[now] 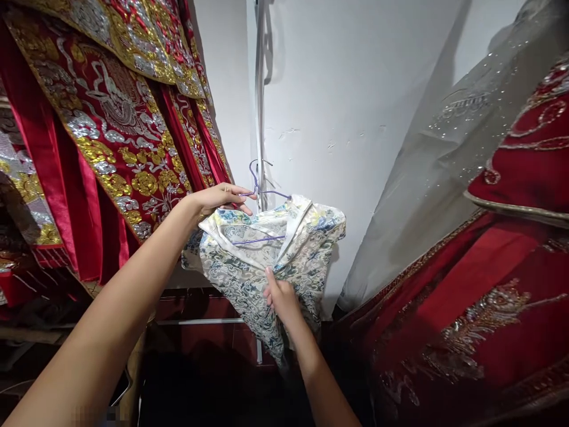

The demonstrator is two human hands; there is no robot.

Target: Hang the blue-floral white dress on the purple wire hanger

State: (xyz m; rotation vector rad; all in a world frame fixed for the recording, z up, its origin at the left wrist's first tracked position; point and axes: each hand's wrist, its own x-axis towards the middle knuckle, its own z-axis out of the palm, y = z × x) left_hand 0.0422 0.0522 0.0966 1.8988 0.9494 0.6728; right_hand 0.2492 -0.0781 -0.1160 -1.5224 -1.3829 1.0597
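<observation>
Apparently, the step is straightening the floral garment on its purple hanger, before the white wall. The right hand's fingers pinch its front; the left hand touches the hanger, grasp unclear. Next calls for levelling shoulders.

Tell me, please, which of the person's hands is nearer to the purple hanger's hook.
Left. The left hand is beside and slightly below the hook; the right hand is well below it, at the front of the floral garment.

Open room before white wall, embroidered costume blocking left, red garment right, floral top below
</observation>
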